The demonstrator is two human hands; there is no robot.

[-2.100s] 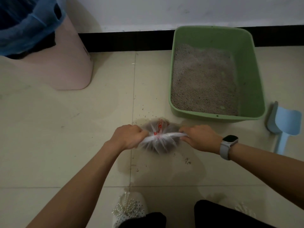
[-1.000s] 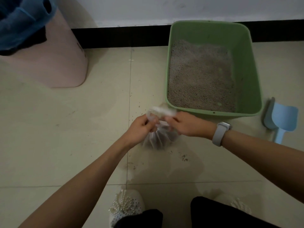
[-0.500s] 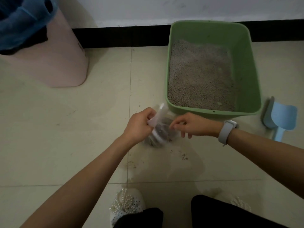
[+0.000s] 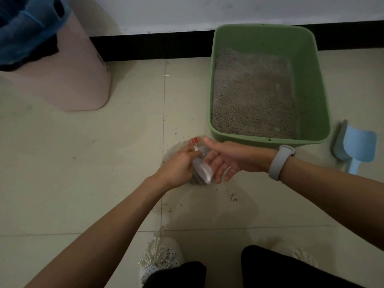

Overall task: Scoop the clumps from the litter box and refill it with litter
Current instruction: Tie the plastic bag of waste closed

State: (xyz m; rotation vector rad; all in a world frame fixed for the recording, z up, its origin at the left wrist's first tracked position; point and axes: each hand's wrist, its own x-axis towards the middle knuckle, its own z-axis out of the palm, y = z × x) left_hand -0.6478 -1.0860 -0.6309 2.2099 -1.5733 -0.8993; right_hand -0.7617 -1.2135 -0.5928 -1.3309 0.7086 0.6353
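Gripping clear bag [image 4: 202,169]: left hand [image 4: 176,166], right hand [image 4: 226,157] open alongside.

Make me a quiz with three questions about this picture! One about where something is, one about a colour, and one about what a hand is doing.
1. Where is the blue scoop?
A. Inside the litter box
B. On the floor right of the litter box
C. In the pink bin

2. What colour is the litter box?
A. Green
B. Red
C. Yellow

3. What is the left hand doing?
A. Resting flat on the floor
B. Holding the scoop
C. Gripping the plastic bag

Answers: 1 B, the scoop lies on the tiles beside the box's right wall. 2 A, its walls and rim are green. 3 C, its fingers curl round the bag while the right hand has its fingers spread beside it.
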